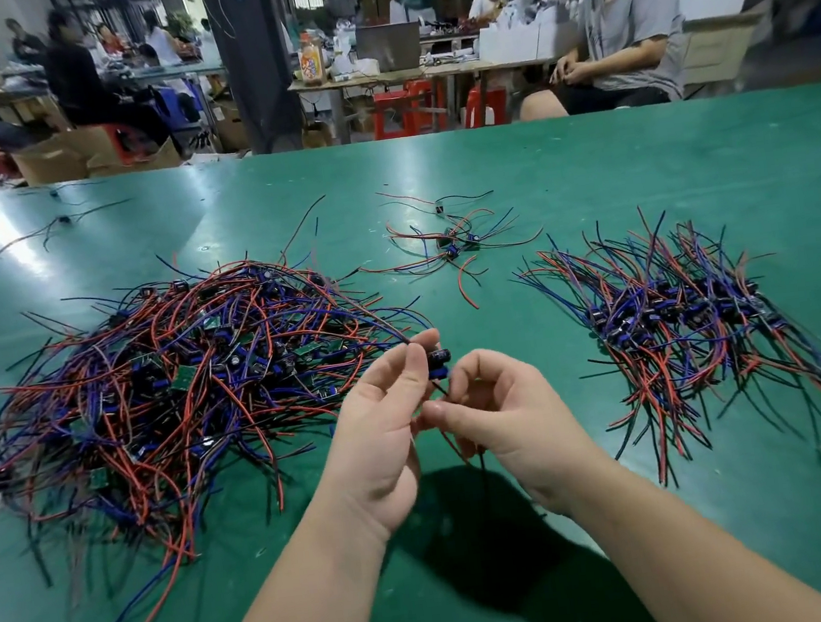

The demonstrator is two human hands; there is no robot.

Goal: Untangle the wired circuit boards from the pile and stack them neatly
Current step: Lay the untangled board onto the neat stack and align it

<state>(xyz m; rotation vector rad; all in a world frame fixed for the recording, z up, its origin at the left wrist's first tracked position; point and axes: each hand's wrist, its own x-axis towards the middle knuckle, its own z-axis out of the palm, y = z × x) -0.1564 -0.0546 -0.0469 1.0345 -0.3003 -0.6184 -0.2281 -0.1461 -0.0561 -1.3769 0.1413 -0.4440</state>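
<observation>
A green table (637, 153) stood in a busy workshop, with seated people behind it. Above the table, the left hand (382, 433) pinched a wired board (438, 361), held roughly upright. The right hand (502, 403) pinched its lower black lead. Its upper leads trailed into the tangled pile (174, 381) at left. A neat stack (683, 318) lay at right and a small cluster (452, 246) beyond.

On the desk (637, 153), the pile of wired circuit boards (189, 379) is lying left, the stack (693, 317) right, a smaller cluster (452, 246) sitting behind, between them.
</observation>
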